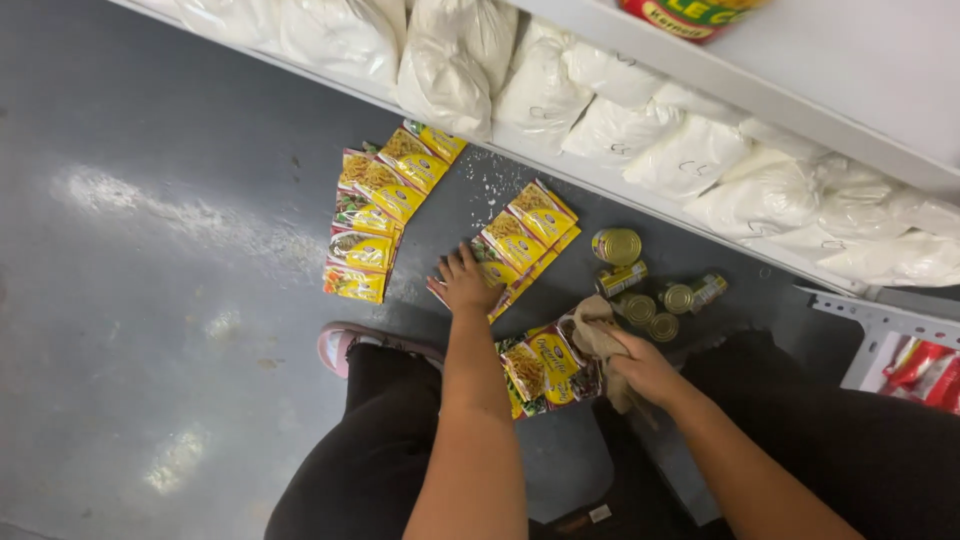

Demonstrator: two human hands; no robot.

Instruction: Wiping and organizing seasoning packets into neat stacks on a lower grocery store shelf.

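Note:
I crouch over a grey floor. My left hand (464,281) presses flat, fingers spread, on the near end of a fanned row of yellow food packets (527,232). My right hand (640,365) grips a crumpled beige cloth (598,335), held over another pile of yellow packets (545,368) lying between my knees. A third fan of the same packets (378,215) lies to the left. Several small gold-topped cans (650,295) stand and lie just beyond the cloth.
A low white shelf (600,180) runs along the top, packed with clear bags of white powder (690,155); some powder is spilled on the floor below it. A pink shoe (335,345) shows at my left knee. Red packets (925,365) sit at the right edge.

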